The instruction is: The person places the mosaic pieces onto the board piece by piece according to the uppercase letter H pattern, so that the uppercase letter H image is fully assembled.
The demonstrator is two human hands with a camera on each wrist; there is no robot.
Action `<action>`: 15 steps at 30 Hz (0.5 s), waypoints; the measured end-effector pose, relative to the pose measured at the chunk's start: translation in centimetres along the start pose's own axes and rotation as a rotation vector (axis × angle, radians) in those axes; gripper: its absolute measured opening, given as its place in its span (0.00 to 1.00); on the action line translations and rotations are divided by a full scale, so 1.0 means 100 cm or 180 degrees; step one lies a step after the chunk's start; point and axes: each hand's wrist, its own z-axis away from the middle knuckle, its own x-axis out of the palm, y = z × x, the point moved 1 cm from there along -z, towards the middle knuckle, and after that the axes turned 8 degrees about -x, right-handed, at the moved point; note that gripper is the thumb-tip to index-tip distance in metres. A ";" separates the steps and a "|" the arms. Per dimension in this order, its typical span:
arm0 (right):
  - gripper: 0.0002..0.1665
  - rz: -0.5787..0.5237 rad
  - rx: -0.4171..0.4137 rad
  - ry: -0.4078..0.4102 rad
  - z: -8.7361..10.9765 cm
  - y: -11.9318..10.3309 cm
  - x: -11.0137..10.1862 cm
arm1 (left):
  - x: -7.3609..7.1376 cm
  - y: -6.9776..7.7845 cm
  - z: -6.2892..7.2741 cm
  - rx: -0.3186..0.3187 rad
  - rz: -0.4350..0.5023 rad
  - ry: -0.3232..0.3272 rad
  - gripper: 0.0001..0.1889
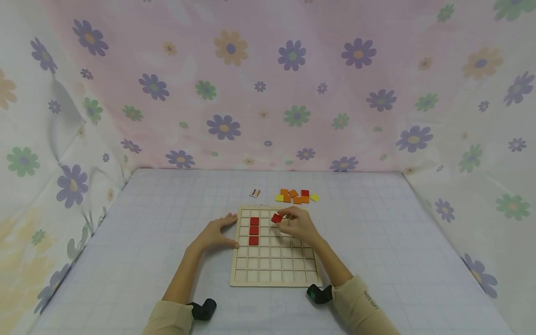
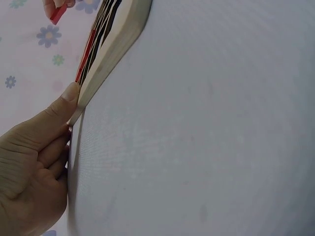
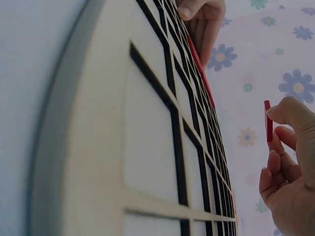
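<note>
A wooden grid board [image 1: 276,284] lies flat on the table, with three red square tiles [image 1: 254,230] stacked in one column of its cells near the upper left. My left hand [image 1: 214,235] rests at the board's left edge, thumb and fingers spread apart; in the left wrist view the left thumb [image 2: 69,96] touches the wooden rim. Over the upper part of the grid, my right hand [image 1: 299,225] pinches another red square tile [image 1: 276,218] between thumb and fingers. From the right wrist view, that tile is seen edge-on, held above the board.
Behind the board lie several loose orange tiles [image 1: 293,193], a red tile [image 1: 305,193] and two yellow tiles [image 1: 314,197]. A small printed card [image 1: 256,192] sits to their left. Flowered cloth [image 1: 259,107] hangs at the back and sides of the table [image 1: 368,232].
</note>
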 end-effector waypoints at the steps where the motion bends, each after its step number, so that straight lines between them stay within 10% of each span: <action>1: 0.15 -0.0026 0.0012 -0.0012 0.000 0.000 0.001 | 0.000 0.000 0.000 -0.0011 -0.0005 -0.0003 0.47; 15: 0.17 0.0029 -0.0045 -0.0281 0.005 0.034 0.031 | -0.001 0.001 0.001 0.0010 -0.0014 -0.0007 0.46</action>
